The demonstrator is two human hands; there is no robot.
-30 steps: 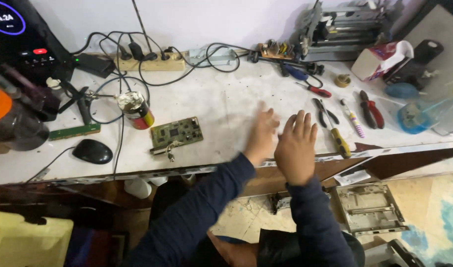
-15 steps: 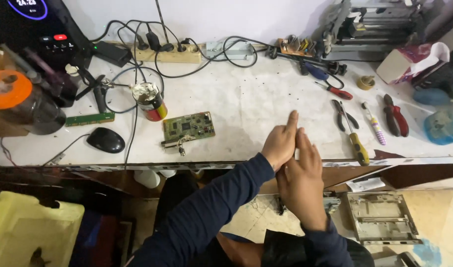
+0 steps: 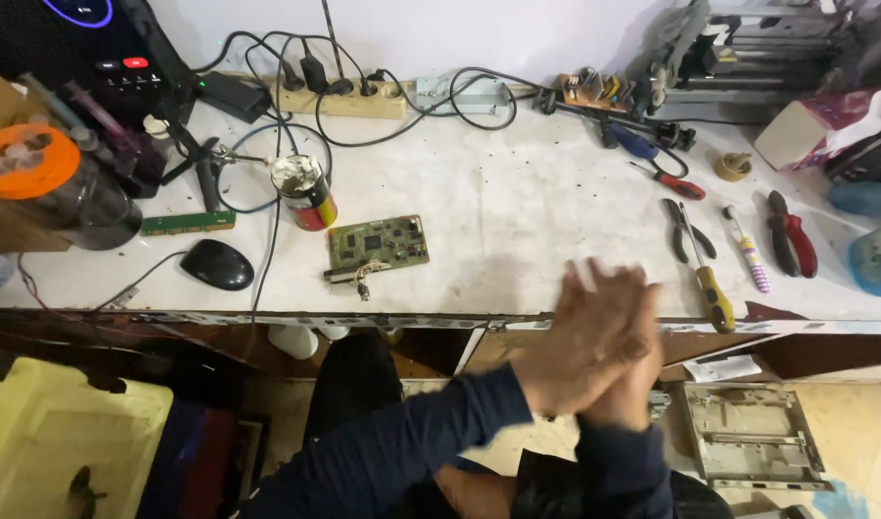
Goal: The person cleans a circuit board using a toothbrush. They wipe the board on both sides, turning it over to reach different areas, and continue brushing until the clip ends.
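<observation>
A: Count on the surface (image 3: 517, 202): one green circuit board (image 3: 378, 244), one black mouse (image 3: 216, 264), one tin can (image 3: 305, 191) with red and yellow sides, one narrow green strip board (image 3: 187, 223). One power strip (image 3: 339, 98) along the back wall, several black plugs seated in it.

B: Tools to the right?

A: One yellow-handled screwdriver (image 3: 707, 279), one pair of dark pliers (image 3: 683, 231) just beside it, one red-handled pliers (image 3: 791, 231) farther right, one small red-handled screwdriver (image 3: 667, 180), one blue-handled driver (image 3: 635, 141). One purple-and-white pen-like tool (image 3: 752, 261) between the screwdriver and the red pliers. One roll of tape (image 3: 733, 166) near the back.

B: Hands?

A: Two, both bare, both in dark blue sleeves. Left hand (image 3: 580, 332) laid against right hand (image 3: 628, 370), palm to palm, over the front edge of the surface. Fingers (image 3: 594, 288) straight and close together, pointing away toward the surface; nothing held between them. Blurred by motion, so exact overlap hard to tell, possibly crossed slightly.

B: Nearest thing?

A: Yellow-handled screwdriver, just right of the fingertips, apart from them. Circuit board well to the left, flat on the surface, untouched.

B: Below?

A: One grey metal frame (image 3: 753, 437) on the floor, right of the forearms. One yellow bin (image 3: 65, 432) at lower left.
</observation>
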